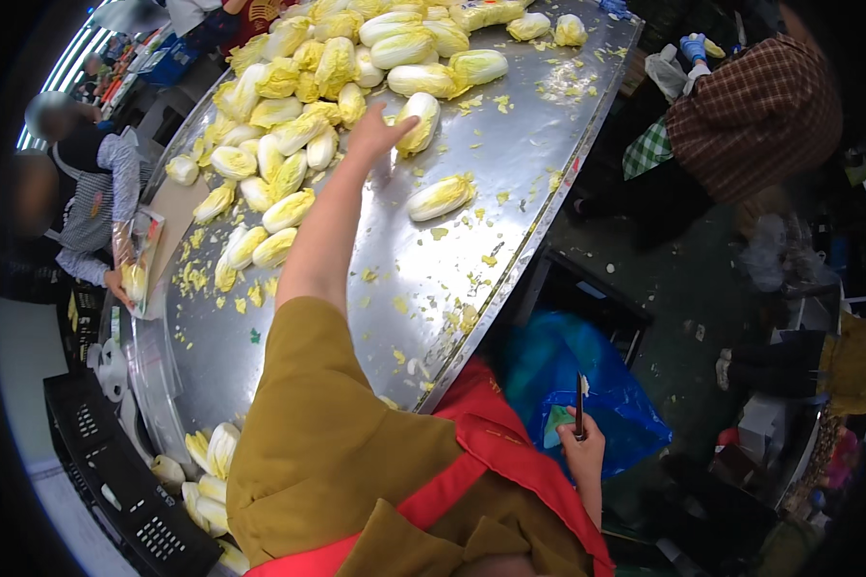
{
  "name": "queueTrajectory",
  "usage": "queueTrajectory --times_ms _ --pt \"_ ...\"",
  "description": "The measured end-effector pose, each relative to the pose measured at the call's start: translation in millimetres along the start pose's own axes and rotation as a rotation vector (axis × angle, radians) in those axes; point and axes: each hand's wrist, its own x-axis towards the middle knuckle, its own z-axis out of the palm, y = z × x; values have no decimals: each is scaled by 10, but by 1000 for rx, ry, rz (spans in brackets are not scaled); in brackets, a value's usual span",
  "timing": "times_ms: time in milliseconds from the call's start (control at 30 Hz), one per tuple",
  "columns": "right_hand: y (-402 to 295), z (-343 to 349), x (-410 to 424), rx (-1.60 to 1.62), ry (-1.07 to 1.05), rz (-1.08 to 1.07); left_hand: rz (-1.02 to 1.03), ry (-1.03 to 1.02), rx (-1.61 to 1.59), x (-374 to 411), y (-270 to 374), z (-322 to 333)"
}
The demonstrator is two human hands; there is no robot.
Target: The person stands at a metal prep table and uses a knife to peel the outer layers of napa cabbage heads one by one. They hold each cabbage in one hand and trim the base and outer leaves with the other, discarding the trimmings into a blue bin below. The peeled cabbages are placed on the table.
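Observation:
My left hand [384, 133] reaches over the steel table [382, 317], fingers spread. One digit overlaps the near side of a napa cabbage [421, 119]; whether it touches is unclear. Another napa cabbage [440, 198] lies alone, nearer to me. A large pile of napa cabbages [299, 133] covers the table's far left part. Low at the right, my right hand [584, 443] grips a knife [579, 407], blade pointing away from me, with a pale scrap by the blade. Behind that hand, beyond the table edge, is a blue plastic bag [592, 360].
Leaf scraps [465, 317] litter the table. At the left, a person [90, 195] handles a bagged cabbage [136, 278]. A black crate [123, 476] and more cabbages [213, 498] are at the lower left. Across the aisle, a person in a plaid shirt [750, 115] wears blue gloves.

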Motion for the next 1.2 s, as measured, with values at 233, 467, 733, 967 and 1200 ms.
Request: queueTrajectory --times_ms 233,467,733,967,1200 --pt "-134 21 28 -6 7 35 -109 -135 39 207 284 507" --pt "-56 -24 -4 91 100 -14 73 -491 -1230 -859 594 -36" --pt "-526 -299 -151 -2 288 -429 185 -1204 -1377 -2579 1723 40" --pt "-740 -670 -584 -243 563 -600 625 -1142 -927 -3527 2402 186" --pt "-461 -812 -815 -348 659 -592 774 -1248 -830 -3957 2609 248"
